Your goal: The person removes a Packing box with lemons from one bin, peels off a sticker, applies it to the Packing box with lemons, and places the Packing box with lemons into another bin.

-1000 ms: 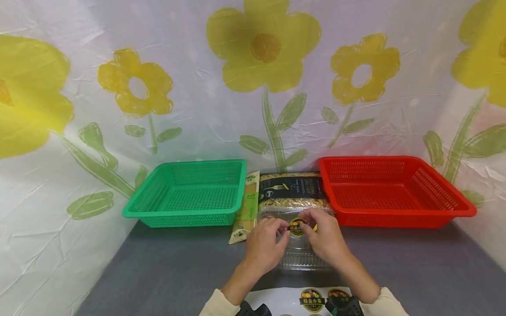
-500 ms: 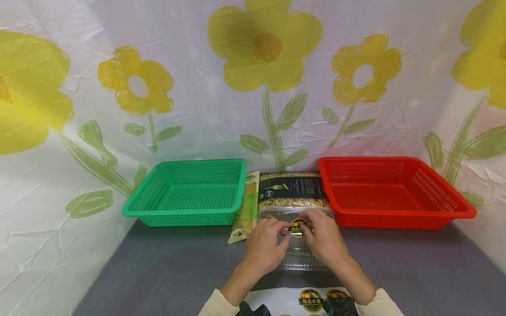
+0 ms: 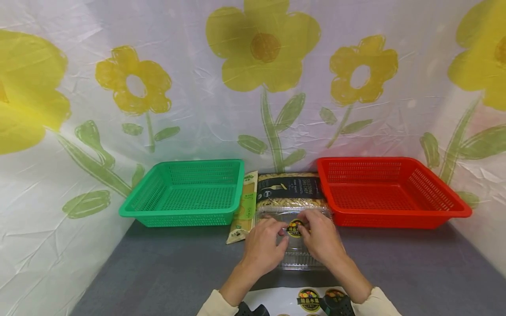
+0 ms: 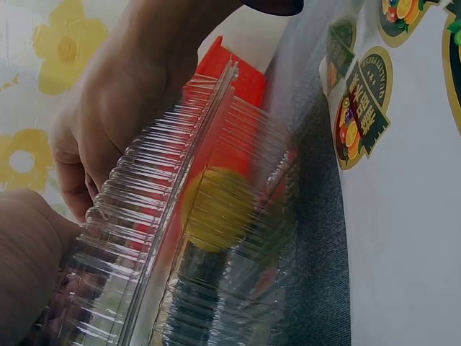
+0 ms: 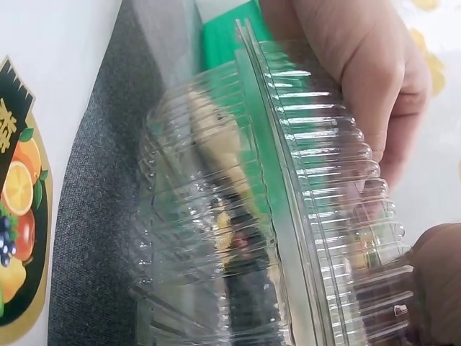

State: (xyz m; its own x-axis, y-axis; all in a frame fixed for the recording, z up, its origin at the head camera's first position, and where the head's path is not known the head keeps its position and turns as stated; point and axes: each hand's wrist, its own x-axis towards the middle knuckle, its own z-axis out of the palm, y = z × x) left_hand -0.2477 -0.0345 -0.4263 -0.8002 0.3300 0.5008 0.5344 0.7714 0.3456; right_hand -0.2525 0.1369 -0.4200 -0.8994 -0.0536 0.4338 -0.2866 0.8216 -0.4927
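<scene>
A clear plastic clamshell box (image 3: 302, 259) stands on the grey table, with a round black-and-gold fruit sticker (image 3: 294, 228) on its lid. At the sticker's left edge is my left hand (image 3: 264, 245), its thumb and index fingertip bent and apart. On the other side my right hand (image 3: 323, 237) touches the sticker's right edge with bent thumb and index finger. Both wrist views look through the ribbed side of the box (image 4: 252, 166). A yellow round shape (image 4: 216, 209) shows through it in the left wrist view; what it is cannot be told. The fingertips are hidden there.
A white sticker sheet (image 3: 276, 298) lies in front, under my wrists. Behind the box lies a pasta bag (image 3: 290, 186), with a slim yellow-green packet (image 3: 247, 210) beside it. A green basket (image 3: 182, 219) stands left and a red basket (image 3: 399, 219) right.
The right thumb and index finger have shifted slightly on the sticker, and the yellow bit beside them no longer shows. The sticker's face now looks flat on the lid. The left hand barely moves.
</scene>
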